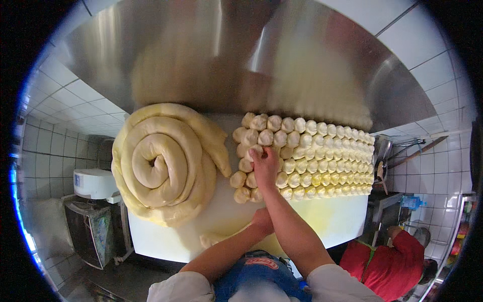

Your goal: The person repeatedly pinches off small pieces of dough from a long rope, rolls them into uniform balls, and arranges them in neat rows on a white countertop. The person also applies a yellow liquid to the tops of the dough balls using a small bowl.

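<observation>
My right hand (266,167) reaches over the left part of a block of dough balls (322,166) set in close rows. Its thumb and fingers close around one pale dough ball (256,150). Lower down, my left hand (262,221) is curled near the table's front, partly behind my right forearm. What its fingers hold, if anything, is hidden. A short strip of dough (207,240) lies beside my left forearm, which covers part of it. To the left rests a large thick coil of glossy dough (166,156), its loose end pointing toward the balls.
The white table (151,241) has a tall metal panel (302,60) behind it. A white appliance (93,183) stands on a dark cabinet at the left. At the lower right, a person in a red top (387,269) bends close to the table. Tiled walls surround the area.
</observation>
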Motion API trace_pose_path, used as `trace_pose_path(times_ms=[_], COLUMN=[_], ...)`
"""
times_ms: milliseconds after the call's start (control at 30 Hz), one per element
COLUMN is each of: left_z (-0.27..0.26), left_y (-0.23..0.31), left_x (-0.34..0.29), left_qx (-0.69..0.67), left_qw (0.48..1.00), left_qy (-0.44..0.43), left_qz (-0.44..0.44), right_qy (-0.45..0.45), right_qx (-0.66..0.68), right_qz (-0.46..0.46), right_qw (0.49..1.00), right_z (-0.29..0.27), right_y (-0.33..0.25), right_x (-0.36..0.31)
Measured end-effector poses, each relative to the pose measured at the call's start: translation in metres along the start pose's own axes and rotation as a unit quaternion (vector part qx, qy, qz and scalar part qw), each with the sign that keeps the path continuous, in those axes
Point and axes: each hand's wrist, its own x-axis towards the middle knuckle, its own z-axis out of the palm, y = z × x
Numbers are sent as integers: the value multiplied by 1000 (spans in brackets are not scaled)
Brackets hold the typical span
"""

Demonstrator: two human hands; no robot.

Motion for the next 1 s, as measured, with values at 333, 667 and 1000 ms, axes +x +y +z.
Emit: trace_pose_path(times_ms=[333,667,1000], left_z=[39,39,38], left_y=[-5,32,-4], left_x=[-41,-75,-1], left_qx=[-46,-23,84], left_qw=[963,980,986], left_qy=[225,168,124], left_qz=[139,107,75], right_qy=[-41,85,-86], right_qx=[-361,-307,-269], right_qz=[85,34,-116], right_qw=[928,947,952], right_z=[-132,-154,-150], right_y=[-34,22,-24], right_x=[-155,-228,-204])
